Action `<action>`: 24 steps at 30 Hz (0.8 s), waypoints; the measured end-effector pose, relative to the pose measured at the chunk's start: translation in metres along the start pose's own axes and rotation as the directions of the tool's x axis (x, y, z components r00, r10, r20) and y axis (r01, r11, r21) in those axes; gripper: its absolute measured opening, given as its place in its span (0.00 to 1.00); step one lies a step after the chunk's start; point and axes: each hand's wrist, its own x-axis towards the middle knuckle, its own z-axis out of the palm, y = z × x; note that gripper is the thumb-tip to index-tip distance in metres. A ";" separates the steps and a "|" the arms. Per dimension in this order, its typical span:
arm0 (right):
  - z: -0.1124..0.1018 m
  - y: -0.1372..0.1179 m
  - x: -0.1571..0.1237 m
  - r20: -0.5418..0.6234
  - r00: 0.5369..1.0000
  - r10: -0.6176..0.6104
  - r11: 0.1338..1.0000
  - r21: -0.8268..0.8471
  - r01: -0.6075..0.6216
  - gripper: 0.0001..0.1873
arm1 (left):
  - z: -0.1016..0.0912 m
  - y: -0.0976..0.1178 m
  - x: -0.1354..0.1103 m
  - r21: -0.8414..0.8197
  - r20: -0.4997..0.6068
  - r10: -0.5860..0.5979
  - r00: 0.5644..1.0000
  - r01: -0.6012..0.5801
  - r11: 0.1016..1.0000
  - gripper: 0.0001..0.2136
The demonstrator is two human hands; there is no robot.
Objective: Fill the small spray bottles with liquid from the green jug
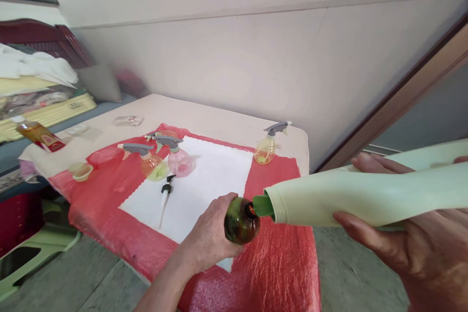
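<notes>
My left hand (212, 234) is wrapped round a dark brown-green bottle (241, 229), which tilts with its open neck toward the right. In my right hand (409, 248) is a large pale green jug (329, 197), tipped so that its darker green spout (262, 205) meets the bottle's mouth. I cannot make out whether liquid is flowing. A black pump head with a white tube (165, 195) lies loose on the white sheet (215, 165). Behind it stand spray bottles, a pink one (180, 162) and an orange-yellow one (153, 165).
A yellow spray bottle (265, 150) stands at the table's far right. Red plastic wrap (278, 253) covers much of the table. To the left are a small round container (81, 171), a bottle of amber liquid (38, 134) and a light green stool (40, 253). A wall (219, 58) rises behind.
</notes>
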 end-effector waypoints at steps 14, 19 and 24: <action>0.000 0.000 0.001 -0.008 0.993 -0.115 0.993 -0.040 0.115 0.32 | 0.001 -0.003 0.000 0.004 0.000 0.001 1.000 -0.001 1.000 0.39; 0.000 -0.001 0.002 0.006 0.993 -0.121 0.991 -0.056 0.121 0.34 | 0.001 -0.003 0.000 0.004 0.005 -0.003 1.000 0.003 1.000 0.39; -0.001 -0.001 0.002 0.001 0.992 -0.126 0.991 -0.051 0.126 0.34 | 0.001 -0.004 0.001 -0.001 0.006 -0.017 1.000 0.017 1.000 0.39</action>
